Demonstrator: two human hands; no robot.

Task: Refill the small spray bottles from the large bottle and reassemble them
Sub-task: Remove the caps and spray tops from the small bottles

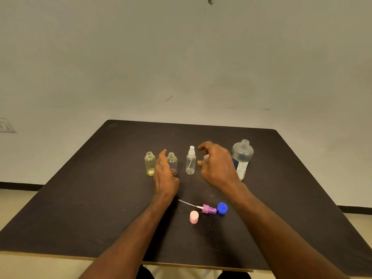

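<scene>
Three small bottles stand in a row on the dark table point(100, 198). The yellowish bottle point(150, 163) at the left has no top. A purplish bottle point(172, 162) beside it is also uncapped, and my left hand point(165, 174) rests against its near left side, fingers loosely around it. The clear bottle point(190, 161) carries a white spray head. My right hand point(216, 166) hovers just right of it, fingers curled apart, empty. The large bottle point(242, 158) stands uncapped at the right. A purple spray head point(208, 209) with its tube lies near me.
A blue cap point(222, 208) lies next to the purple spray head, and a pink cap point(194, 217) lies just in front of them. A small clear object is partly hidden behind my right hand. The table's front edge runs close to my body.
</scene>
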